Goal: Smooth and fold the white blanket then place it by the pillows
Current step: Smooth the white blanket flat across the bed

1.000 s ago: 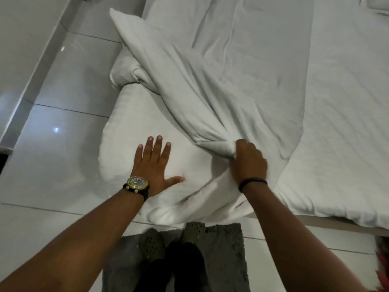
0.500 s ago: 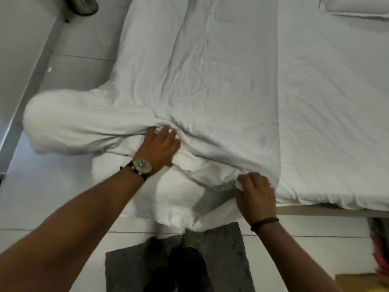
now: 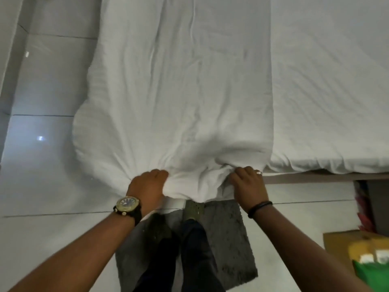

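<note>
Soft matt white cloth of the blanket (image 3: 181, 98) bunched and creased under my fingers, smoother matt sheet on the bed (image 3: 328, 85), glossy light-reflecting floor tiles (image 3: 42, 157), coarse, nubbly grey mat (image 3: 227, 234), shiny gold-toned metal watch (image 3: 128, 205), matt brown cardboard box (image 3: 336, 239)

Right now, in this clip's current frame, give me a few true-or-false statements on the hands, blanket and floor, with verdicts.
1. Both hands grip the white blanket at its near edge. True: left hand, right hand.
2. The watch is on the right wrist. False: it is on the left.
3. The blanket is folded into a small square. False: it lies spread lengthwise along the bed.
4. A grey mat lies under the person's feet. True.
</note>
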